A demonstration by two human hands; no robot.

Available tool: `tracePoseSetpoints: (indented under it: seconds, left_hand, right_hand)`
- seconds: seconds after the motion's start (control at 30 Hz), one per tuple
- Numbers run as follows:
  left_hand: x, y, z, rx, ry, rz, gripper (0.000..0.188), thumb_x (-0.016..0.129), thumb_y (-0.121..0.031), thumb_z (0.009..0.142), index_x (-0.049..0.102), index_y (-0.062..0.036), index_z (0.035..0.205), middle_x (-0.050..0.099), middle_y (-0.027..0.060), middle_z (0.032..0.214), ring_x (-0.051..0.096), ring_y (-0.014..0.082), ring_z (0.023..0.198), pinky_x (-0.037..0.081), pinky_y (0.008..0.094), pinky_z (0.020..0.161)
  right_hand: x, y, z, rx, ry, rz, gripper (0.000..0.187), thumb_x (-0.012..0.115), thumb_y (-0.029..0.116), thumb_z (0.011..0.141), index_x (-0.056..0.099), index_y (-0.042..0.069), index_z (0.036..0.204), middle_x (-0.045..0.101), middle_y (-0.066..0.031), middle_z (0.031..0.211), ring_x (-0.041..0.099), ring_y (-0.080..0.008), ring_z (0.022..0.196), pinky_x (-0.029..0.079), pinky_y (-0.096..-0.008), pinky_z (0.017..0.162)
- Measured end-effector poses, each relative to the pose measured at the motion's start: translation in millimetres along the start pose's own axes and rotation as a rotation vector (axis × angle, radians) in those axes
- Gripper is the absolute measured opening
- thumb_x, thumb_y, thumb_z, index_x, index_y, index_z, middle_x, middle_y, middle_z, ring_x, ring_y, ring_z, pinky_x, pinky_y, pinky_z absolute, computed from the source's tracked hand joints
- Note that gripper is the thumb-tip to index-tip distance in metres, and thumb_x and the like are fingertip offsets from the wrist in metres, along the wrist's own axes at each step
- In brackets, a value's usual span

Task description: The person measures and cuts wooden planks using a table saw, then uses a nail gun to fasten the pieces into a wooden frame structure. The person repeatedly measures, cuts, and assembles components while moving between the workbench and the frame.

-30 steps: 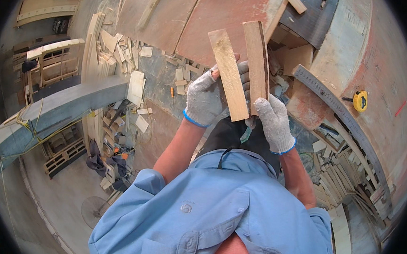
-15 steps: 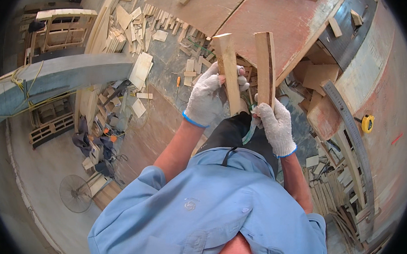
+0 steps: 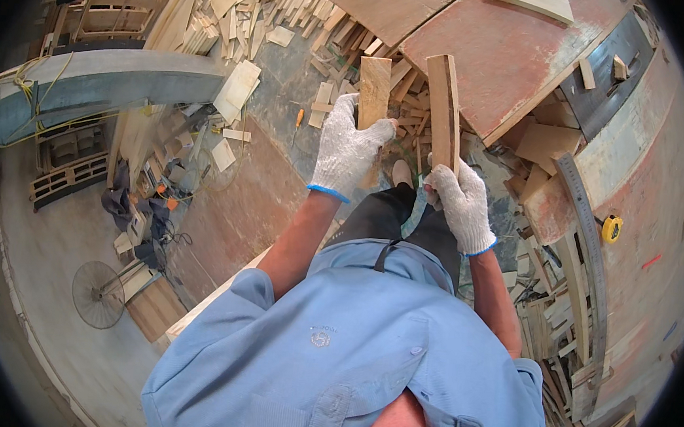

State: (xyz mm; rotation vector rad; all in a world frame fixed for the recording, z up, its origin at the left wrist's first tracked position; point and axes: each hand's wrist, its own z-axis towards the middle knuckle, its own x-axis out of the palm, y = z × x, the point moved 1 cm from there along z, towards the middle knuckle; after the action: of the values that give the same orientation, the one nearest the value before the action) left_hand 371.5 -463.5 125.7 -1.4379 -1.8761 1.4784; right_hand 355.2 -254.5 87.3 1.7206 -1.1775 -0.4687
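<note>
Both my hands wear white knit gloves with blue cuffs. A short wooden board (image 3: 375,85) stands upright in my left hand (image 3: 351,147), its broad face toward me and the thumb laid across it. My right hand (image 3: 462,202) is closed round the lower end of a second wooden piece (image 3: 444,110), slightly curved, with a darker brown face. The two pieces are held side by side, apart from each other. Behind my right fingers hangs a pale green strip (image 3: 416,211), partly hidden; I cannot tell whether they touch it.
Reddish worn panels (image 3: 488,57) lie ahead. A steel ruler (image 3: 583,222) and a yellow tape measure (image 3: 611,228) rest on the right-hand surface. Wood offcuts (image 3: 301,8) cover the floor ahead. An orange-handled screwdriver (image 3: 299,119) lies left of my hand; a round fan (image 3: 98,296) stands further left.
The board in my left hand has turned from its narrow, slanted view to show its broad face upright. My right hand and its piece have barely moved. My view has shifted a little.
</note>
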Motion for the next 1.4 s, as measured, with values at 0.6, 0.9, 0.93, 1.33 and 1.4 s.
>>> tracePoseSetpoints:
  seconds: [0.6,0.9,0.93,1.33,1.4]
  left_hand:
    - [20,46,1,-0.213,0.09,-0.662,0.035,0.053,-0.022,0.104,0.053,-0.0029,0.133,0.066,0.0088,0.096,0.066,0.0161,0.079,0.057,0.0326,0.073]
    - [26,39,-8,-0.16,0.049,-0.395,0.045,0.054,-0.025,0.104,0.053,0.0026,0.14,0.067,0.0091,0.106,0.066,0.0185,0.091,0.055,0.0319,0.083]
    - [27,34,-9,-0.143,0.035,-0.299,0.047,0.056,-0.024,0.103,0.053,0.0036,0.141,0.067,0.0089,0.107,0.066,0.0183,0.092,0.055,0.0312,0.085]
    - [28,18,-15,0.432,-0.18,0.343,0.049,0.077,-0.017,0.085,0.063,0.0069,0.125,0.061,0.0169,0.117,0.061,0.03,0.11,0.048,0.041,0.099]
    - [29,20,-13,0.397,-0.178,0.31,0.046,0.076,-0.018,0.086,0.063,0.0059,0.124,0.062,0.0159,0.116,0.061,0.0282,0.106,0.05,0.0403,0.095]
  right_hand:
    - [7,-12,-9,-0.101,-0.087,-0.134,0.038,0.055,0.037,0.105,0.065,0.001,0.111,0.059,-0.0059,0.075,0.054,-0.0129,0.065,0.046,-0.0308,0.06]
    - [6,-18,-13,-0.118,-0.183,-0.128,0.039,0.052,0.038,0.106,0.066,0.001,0.104,0.057,-0.0059,0.073,0.054,-0.0137,0.063,0.045,-0.0313,0.059]
    - [6,-20,-13,-0.113,-0.185,-0.112,0.039,0.052,0.038,0.106,0.066,0.001,0.104,0.057,-0.0058,0.072,0.054,-0.0136,0.063,0.045,-0.0313,0.059]
    - [5,-22,-14,-0.097,-0.171,-0.066,0.036,0.055,0.035,0.106,0.066,0.001,0.11,0.058,-0.0018,0.073,0.054,-0.0099,0.065,0.045,-0.0277,0.059]
    - [4,-22,-14,-0.104,-0.158,-0.053,0.036,0.055,0.034,0.106,0.066,0.001,0.112,0.058,-0.0013,0.075,0.053,-0.0092,0.065,0.046,-0.0267,0.059]
